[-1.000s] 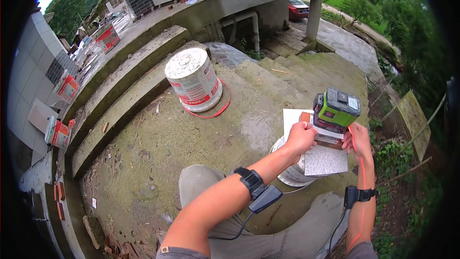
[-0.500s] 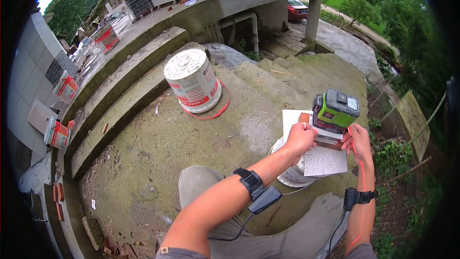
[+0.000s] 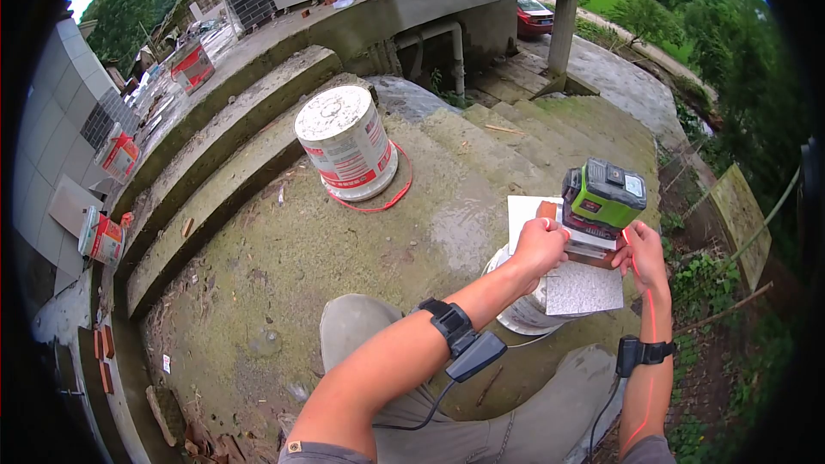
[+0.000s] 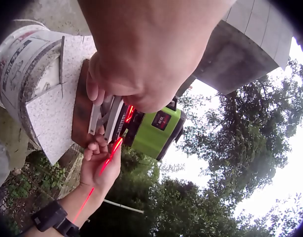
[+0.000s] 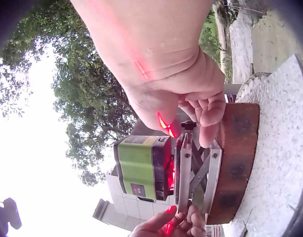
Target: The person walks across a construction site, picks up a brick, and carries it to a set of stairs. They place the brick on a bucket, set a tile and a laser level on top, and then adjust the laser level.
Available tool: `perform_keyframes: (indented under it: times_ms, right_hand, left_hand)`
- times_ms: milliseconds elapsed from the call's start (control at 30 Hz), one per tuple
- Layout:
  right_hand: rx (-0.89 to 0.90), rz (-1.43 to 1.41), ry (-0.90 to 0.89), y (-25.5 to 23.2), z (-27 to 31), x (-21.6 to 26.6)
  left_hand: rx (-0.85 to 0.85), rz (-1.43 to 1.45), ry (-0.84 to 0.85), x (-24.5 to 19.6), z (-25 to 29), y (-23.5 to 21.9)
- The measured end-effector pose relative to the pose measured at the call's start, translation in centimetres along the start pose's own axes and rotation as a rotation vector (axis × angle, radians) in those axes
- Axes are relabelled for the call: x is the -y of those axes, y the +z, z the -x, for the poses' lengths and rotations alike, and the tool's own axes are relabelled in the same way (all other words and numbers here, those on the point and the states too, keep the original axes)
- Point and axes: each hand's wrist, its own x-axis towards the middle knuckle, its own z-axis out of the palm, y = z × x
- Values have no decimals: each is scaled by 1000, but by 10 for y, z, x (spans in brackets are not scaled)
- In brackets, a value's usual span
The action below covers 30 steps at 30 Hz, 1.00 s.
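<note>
A green and black laser level (image 3: 604, 196) sits on a small metal scissor-lift stand (image 4: 106, 118). Beneath the stand lies a reddish-brown brick (image 5: 234, 163), on speckled pale tile pieces (image 3: 584, 288) over an upturned white bucket (image 3: 528, 309). My left hand (image 3: 541, 249) grips the stand's near-left end with curled fingers. On the opposite end, my right hand (image 3: 642, 253) has its thumb and fingers around a black knob (image 5: 189, 125), the fingertips close to the brick. Red laser light crosses the right thumb and forearm. In the left wrist view, the left hand hides part of the stand.
Another upturned white bucket (image 3: 348, 142) with a red handle stands ahead on the mossy concrete landing. Concrete steps (image 3: 232, 155) rise at left, and more steps (image 3: 550, 137) run down ahead. Red-and-white buckets (image 3: 107, 239) line the left side. Plants (image 3: 700, 283) border the right edge.
My right hand has shifted slightly at the stand, and the red line falls differently across its thumb and wrist. My left hand and the laser level keep their places.
</note>
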Motion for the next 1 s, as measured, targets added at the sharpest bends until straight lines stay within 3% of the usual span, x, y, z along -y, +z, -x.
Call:
perform_keyframes:
  times_ms: [1000]
  right_hand:
    - [8, -22, -3, 1, -2, -3]
  left_hand:
    - [18, -8, 5, 1, -2, -2]
